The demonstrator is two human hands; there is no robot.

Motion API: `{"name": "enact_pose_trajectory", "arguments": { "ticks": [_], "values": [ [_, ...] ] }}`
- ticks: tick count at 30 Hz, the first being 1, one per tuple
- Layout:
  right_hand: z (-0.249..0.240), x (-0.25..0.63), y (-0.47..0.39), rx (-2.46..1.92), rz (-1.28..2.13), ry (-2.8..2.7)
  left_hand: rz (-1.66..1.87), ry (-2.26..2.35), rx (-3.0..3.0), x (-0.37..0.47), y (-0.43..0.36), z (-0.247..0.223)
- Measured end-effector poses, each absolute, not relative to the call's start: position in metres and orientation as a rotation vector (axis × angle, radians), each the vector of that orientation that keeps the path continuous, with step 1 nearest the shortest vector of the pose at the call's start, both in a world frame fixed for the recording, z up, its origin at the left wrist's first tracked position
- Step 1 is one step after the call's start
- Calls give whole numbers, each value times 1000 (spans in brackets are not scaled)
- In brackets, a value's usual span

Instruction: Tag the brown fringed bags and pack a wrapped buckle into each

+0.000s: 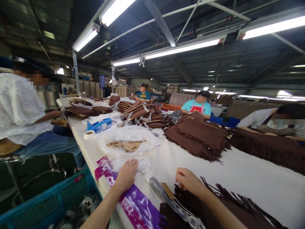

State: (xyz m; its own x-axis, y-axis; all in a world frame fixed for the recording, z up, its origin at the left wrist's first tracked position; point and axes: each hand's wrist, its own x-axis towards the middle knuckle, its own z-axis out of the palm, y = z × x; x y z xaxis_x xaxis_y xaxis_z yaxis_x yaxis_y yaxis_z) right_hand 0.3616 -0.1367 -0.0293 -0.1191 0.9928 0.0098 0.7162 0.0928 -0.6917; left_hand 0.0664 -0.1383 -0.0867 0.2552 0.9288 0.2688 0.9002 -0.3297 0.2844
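My left hand (127, 175) is closed on crumpled clear plastic (140, 163), back of the hand up. Under that wrist lies a shiny purple plastic packet (140, 206) along the table's edge. My right hand (187, 180) has its fingers curled, just over the edge of a dark brown fringed bag (228, 206); anything in its fingers is hidden. A grey strap wrapped in plastic (164, 194) runs between my hands, with a brown card tag (167, 190) and a white string beside it.
A white plastic bag with brown paper scraps (128, 144), a tape roll (89, 134) and a blue tool (100, 124) lie ahead. Brown fringed bags (197, 133) and pouches (140, 111) are piled beyond. A teal crate (52, 203) stands below left. Several people sit around the table.
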Motion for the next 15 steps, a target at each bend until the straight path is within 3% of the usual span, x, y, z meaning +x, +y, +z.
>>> {"name": "enact_pose_trajectory", "arguments": {
  "ticks": [9,12,15],
  "values": [
    [2,430,-140,-1825,533,-1524,636,1781,2442,64,-139,-82],
    [7,435,-170,-1647,524,-1504,973,1740,2378,73,-154,-67],
    [0,408,-213,-1438,403,-1639,1335,1414,1989,103,-190,-49]
  ]
}}
